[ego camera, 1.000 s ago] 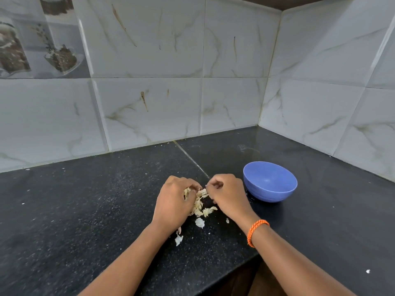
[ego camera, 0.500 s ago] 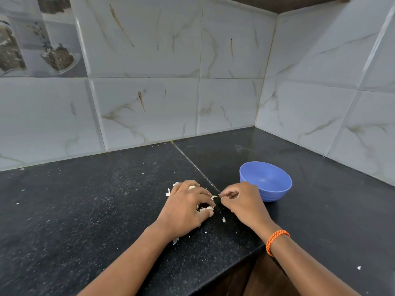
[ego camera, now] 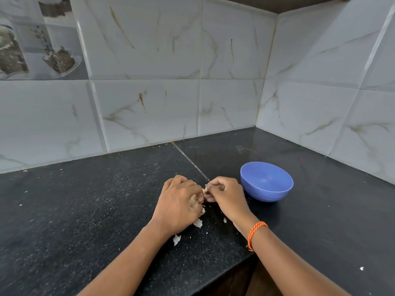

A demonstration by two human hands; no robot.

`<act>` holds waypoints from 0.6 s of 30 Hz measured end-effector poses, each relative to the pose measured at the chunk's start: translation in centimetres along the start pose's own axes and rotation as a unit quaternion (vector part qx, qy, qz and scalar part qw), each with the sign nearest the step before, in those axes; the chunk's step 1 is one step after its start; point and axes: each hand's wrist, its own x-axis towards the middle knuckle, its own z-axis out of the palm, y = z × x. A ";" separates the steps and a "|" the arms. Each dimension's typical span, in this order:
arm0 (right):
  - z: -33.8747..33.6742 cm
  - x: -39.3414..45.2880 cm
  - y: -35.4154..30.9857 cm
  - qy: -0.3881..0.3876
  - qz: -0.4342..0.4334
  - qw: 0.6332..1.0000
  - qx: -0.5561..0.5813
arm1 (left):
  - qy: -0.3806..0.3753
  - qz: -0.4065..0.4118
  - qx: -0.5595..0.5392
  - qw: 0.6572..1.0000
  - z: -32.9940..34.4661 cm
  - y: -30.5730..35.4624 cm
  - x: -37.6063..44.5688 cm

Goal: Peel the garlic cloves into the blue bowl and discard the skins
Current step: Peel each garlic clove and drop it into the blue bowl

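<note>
The blue bowl (ego camera: 266, 181) stands on the black counter, to the right of both hands; I see nothing inside it. My left hand (ego camera: 178, 205) is curled over a clump of papery garlic skins (ego camera: 194, 202), which show between its fingers. My right hand (ego camera: 226, 194) touches the left one fingertip to fingertip and pinches a small pale piece of garlic (ego camera: 206, 189). Whether that piece is a clove or skin I cannot tell. Loose skin flakes (ego camera: 198, 222) lie on the counter under and behind the left hand, one more flake (ego camera: 176, 239) by the left wrist.
The black stone counter (ego camera: 85, 210) fills an inner corner of white marble-patterned wall tiles (ego camera: 149, 107). Its front edge (ego camera: 213, 280) steps back between my forearms. An orange cord bracelet (ego camera: 255, 233) is on my right wrist. A white speck (ego camera: 361, 268) lies at the far right.
Both hands have drawn together and closed over the skins: the scattered pile seen a second ago is now mostly under my left hand. The right hand's fingertips have met the left's.
</note>
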 end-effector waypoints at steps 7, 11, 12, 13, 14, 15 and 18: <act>-2.6 -0.3 0.7 -0.039 -0.082 0.981 -0.171 | -0.002 0.002 -0.005 1.000 0.6 0.0 0.2; -3.3 -0.8 1.1 -0.077 -0.122 0.960 -0.239 | -0.010 0.000 -0.010 1.000 0.8 -0.1 0.2; -3.3 -0.9 1.0 -0.091 -0.132 0.952 -0.259 | -0.006 -0.002 -0.014 1.000 0.8 -0.1 0.2; -3.3 -0.9 0.5 -0.100 -0.144 0.944 -0.279 | -0.001 -0.007 -0.022 1.000 0.8 0.0 0.2; -3.4 -0.8 0.0 -0.102 -0.159 0.936 -0.297 | 0.007 -0.014 -0.034 0.999 0.8 0.0 0.2; -3.5 -0.5 -0.5 -0.095 -0.175 0.931 -0.307 | 0.014 -0.024 -0.048 0.998 0.7 0.1 0.1; -4.6 0.9 -1.9 -0.014 -0.228 0.927 -0.296 | 0.035 -0.045 -0.072 0.996 0.8 0.1 0.1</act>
